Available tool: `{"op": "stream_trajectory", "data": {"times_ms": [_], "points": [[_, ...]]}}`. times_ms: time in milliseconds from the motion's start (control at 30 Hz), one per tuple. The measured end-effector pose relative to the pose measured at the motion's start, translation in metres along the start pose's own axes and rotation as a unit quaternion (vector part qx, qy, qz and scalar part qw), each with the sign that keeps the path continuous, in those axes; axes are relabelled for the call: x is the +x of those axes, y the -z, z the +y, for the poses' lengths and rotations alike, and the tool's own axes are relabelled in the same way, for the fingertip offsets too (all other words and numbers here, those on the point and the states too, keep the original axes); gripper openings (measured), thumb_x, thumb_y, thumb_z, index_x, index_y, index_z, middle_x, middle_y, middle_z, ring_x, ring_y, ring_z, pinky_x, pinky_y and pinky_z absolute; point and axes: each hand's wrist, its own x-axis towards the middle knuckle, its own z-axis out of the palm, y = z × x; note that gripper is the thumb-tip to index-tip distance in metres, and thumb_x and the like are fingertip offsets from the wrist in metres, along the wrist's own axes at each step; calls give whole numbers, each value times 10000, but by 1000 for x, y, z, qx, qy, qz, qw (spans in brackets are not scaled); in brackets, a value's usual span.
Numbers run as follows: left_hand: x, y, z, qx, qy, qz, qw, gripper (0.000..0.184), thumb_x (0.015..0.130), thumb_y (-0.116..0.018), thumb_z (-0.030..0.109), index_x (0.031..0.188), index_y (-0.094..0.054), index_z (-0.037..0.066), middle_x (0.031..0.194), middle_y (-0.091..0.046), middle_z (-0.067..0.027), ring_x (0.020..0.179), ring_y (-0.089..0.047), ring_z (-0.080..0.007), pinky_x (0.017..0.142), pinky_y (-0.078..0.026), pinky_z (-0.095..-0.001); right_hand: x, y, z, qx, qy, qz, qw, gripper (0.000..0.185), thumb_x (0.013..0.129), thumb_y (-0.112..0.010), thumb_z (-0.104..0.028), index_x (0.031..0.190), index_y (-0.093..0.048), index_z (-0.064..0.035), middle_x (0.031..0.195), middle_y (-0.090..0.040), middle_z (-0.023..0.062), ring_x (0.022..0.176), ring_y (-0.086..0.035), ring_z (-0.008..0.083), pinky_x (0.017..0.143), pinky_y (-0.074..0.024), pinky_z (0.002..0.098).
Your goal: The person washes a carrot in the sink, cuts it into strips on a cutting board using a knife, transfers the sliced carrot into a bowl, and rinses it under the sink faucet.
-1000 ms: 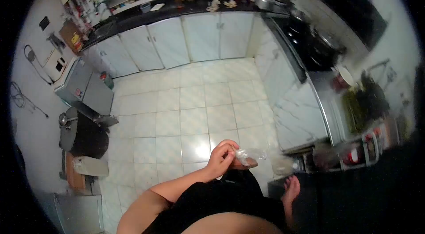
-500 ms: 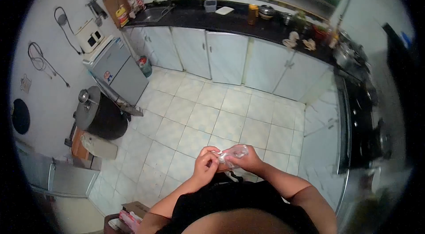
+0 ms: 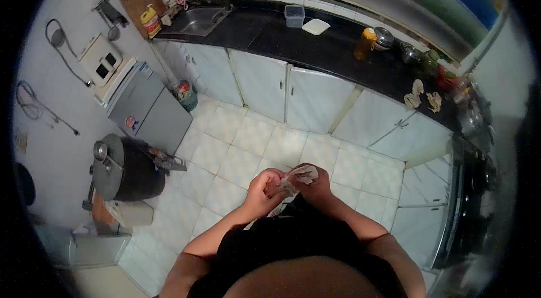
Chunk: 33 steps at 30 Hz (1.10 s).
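A crumpled clear plastic bag is held in front of my body, above the tiled floor. My left hand has its fingers curled at the bag's left side. On the other side, my right hand is closed round the bag, and part of the plastic sticks up over its fingers. Both hands are close together, with the plastic between them. Whether anything is inside the bag is too small to tell.
Ahead runs a black counter with a sink, a plastic container, a white lid and an orange bottle. At left stand a small fridge and a large dark pot.
My right hand, earlier apart at the lower right, has come to the bag beside my left hand. The view has swung left, bringing the sink and counter nearer.
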Motion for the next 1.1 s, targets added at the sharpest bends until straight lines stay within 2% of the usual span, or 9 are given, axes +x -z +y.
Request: {"op": "stream_trajectory", "data": {"times_ms": [233, 267, 367, 400, 533, 767, 933, 1033, 1100], "points": [[161, 30, -69, 137, 36, 14, 990, 141, 729, -634, 24, 861, -588, 9, 791, -593, -109, 706, -570, -177, 622, -450, -272, 166, 46, -4, -17, 89, -4, 996, 201, 667, -688, -120, 811, -576, -35, 808, -608, 75, 729, -582, 174, 664, -455, 290], [181, 35, -76, 146, 29, 21, 989, 126, 739, -614, 13, 861, -587, 8, 790, -597, -105, 703, -571, -176, 621, -452, -273, 193, 56, -2, -47, 205, -12, 978, 205, 658, -684, -137, 803, -572, -45, 791, -599, 80, 717, -571, 178, 662, -445, 296], [247, 53, -80, 130, 44, 7, 990, 129, 734, -596, -4, 861, -582, 1, 808, -591, -114, 718, -570, -208, 624, -448, -278, 268, 83, -20, -78, 158, -88, 980, 240, 677, -689, -85, 868, -548, -53, 840, -578, 78, 826, -550, 194, 751, -424, 318], [270, 60, -81, 142, 24, -5, 990, 157, 722, -609, -2, 877, -584, -1, 821, -586, -123, 730, -573, -226, 630, -450, -281, 296, 92, -19, -197, 238, -83, 947, 319, 660, -718, -103, 913, -529, -60, 855, -575, 84, 853, -542, 201, 751, -428, 327], [354, 89, -90, 200, -10, -16, 980, 214, 734, -583, -13, 947, -583, 7, 813, -567, -134, 727, -558, -260, 615, -444, -302, 375, 95, -27, -126, 339, 67, 930, 270, 653, -711, -165, 855, -573, -51, 757, -602, 85, 714, -576, 234, 676, -456, 356], [483, 125, -134, 30, 39, -15, 999, 101, 796, -547, 34, 883, -576, -9, 788, -576, -93, 675, -550, -150, 589, -446, -257, 472, 115, -43, 96, 49, 154, 982, 125, 756, -646, -113, 834, -608, -23, 782, -626, 50, 723, -580, 121, 662, -471, 257], [567, 136, -195, 4, 45, -97, 994, 69, 801, -536, 57, 836, -540, -3, 757, -541, -88, 653, -534, -174, 576, -429, -289, 527, 122, -26, 115, 31, 300, 947, 124, 735, -656, -64, 843, -622, -12, 811, -628, 44, 732, -574, 103, 669, -462, 233], [608, 147, -222, 36, -49, -152, 986, 78, 817, -475, 72, 838, -502, 2, 781, -526, -101, 686, -525, -191, 620, -424, -299, 559, 127, -7, 84, 80, 287, 951, 177, 697, -686, -75, 848, -622, -9, 851, -624, 54, 775, -567, 99, 695, -454, 227], [627, 150, -249, -11, -37, -190, 981, 138, 853, -428, 106, 899, -508, 3, 829, -529, -77, 723, -518, -166, 664, -425, -297, 575, 121, -5, -169, 82, 317, 930, 180, 683, -691, -65, 830, -612, 3, 823, -618, 60, 763, -562, 92, 674, -452, 228]]}}
